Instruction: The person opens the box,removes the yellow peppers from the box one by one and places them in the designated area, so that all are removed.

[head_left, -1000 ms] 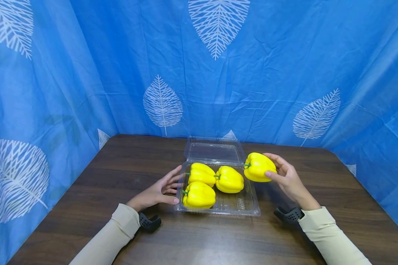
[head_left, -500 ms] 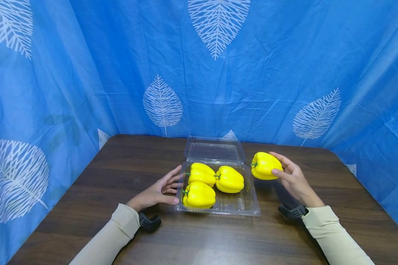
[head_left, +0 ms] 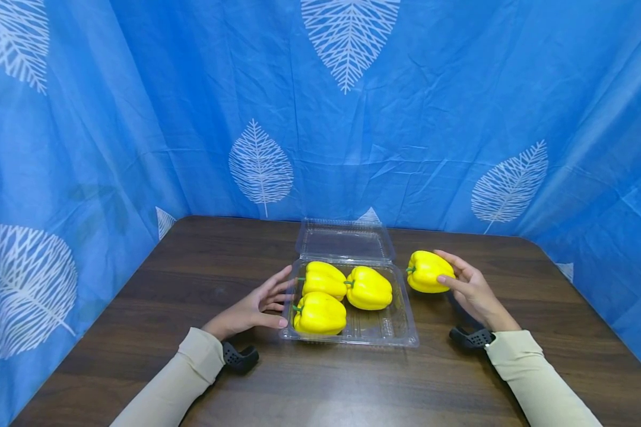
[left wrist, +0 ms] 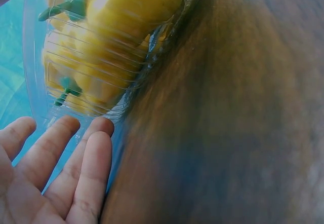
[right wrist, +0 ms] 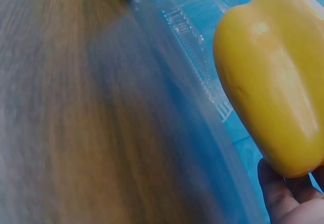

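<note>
My right hand [head_left: 474, 294] holds a yellow bell pepper [head_left: 426, 273] between thumb and fingers, just right of the clear plastic container [head_left: 400, 341]. In the right wrist view the held bell pepper [right wrist: 273, 82] fills the right side, with fingertips showing beneath it. Two yellow bell peppers, a back one [head_left: 323, 279] and a front one [head_left: 319, 314], lie in the container's left half, and a third bell pepper [head_left: 370, 289] lies right of them. Beside the container's left wall, my left hand [head_left: 250, 308] has its fingers extended; whether they touch the wall is unclear.
The container's clear lid [head_left: 346, 242] is folded back behind it, towards the far table edge. Beneath everything is a dark wood table [head_left: 235, 249]. A blue curtain [head_left: 192, 118] with white leaf prints surrounds the table at the back and sides.
My right hand has carried its bell pepper rightward, away from the container's right edge, then slightly lower. The left hand, the container and the peppers in it stay in place.
</note>
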Available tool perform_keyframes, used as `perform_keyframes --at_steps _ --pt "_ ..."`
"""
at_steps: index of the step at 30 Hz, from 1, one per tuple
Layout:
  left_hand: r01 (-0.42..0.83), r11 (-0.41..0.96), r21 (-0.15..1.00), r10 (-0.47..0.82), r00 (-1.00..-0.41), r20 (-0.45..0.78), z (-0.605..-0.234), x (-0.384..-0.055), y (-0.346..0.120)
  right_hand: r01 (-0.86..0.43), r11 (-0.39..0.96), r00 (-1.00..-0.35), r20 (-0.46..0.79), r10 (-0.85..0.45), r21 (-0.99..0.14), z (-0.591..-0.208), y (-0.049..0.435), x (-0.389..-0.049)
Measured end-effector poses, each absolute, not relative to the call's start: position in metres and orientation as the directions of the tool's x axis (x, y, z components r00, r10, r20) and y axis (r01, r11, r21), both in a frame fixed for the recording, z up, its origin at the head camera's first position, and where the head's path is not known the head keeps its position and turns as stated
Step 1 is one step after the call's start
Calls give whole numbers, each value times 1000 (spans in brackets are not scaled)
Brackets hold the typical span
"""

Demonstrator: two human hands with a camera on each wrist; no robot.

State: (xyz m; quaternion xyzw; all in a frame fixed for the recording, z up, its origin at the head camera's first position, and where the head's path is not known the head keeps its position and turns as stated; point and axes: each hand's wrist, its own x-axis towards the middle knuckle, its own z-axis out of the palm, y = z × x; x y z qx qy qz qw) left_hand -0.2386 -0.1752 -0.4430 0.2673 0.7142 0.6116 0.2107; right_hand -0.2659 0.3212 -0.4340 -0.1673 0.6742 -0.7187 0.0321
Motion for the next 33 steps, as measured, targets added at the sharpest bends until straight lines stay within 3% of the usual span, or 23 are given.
perform_keyframes --at_steps 33 --pt "122 106 987 636 -771 27 -444 -239 -176 -127 119 -941 81 -330 -985 -440 318 -269"
